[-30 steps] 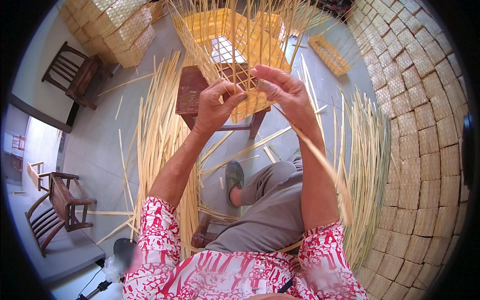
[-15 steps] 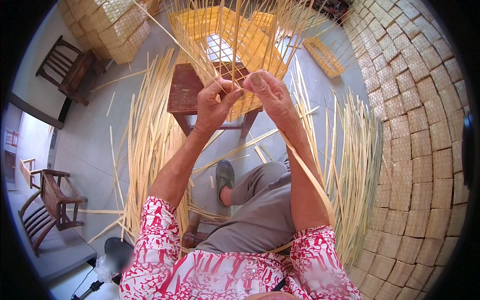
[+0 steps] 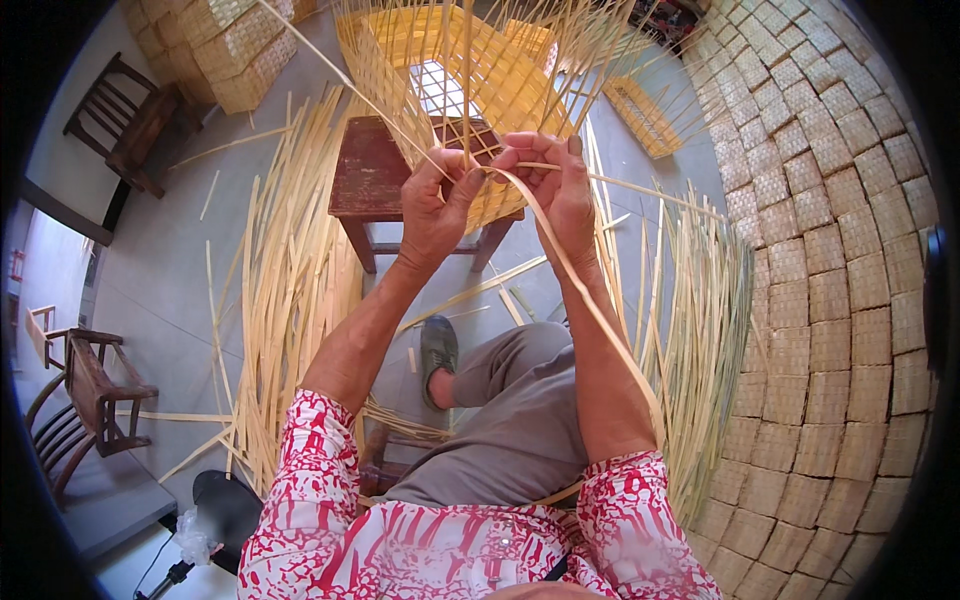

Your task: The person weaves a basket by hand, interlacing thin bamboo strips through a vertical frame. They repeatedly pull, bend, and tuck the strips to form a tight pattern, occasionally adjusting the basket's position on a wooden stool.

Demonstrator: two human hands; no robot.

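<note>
A half-woven basket [image 3: 520,95] of yellow bamboo strips leans over a worn red stool [image 3: 372,180], its long loose ends sticking up and outward. My left hand [image 3: 434,210] is closed in a pinch on the near edge of the weave, where an upright strip and a slanting one meet. Close beside it, my right hand [image 3: 565,195] has its fingers curled round a thin bamboo strip [image 3: 655,190] that juts out to the right. A long pale weaving strip [image 3: 590,290] runs from the weave edge down over my right forearm to the elbow.
Loose bamboo strips lie in heaps on the floor at left [image 3: 295,250] and right [image 3: 700,320]. Stacked woven panels [image 3: 825,300] line the right side. Wooden chairs [image 3: 105,390] stand at left. A small yellow woven piece [image 3: 640,115] lies beyond the basket.
My right hand has turned over, and its fingers now curl round a strip pointing right. The long strip has swung up off the forearm's outer side and arcs across it. My left hand keeps its pinch.
</note>
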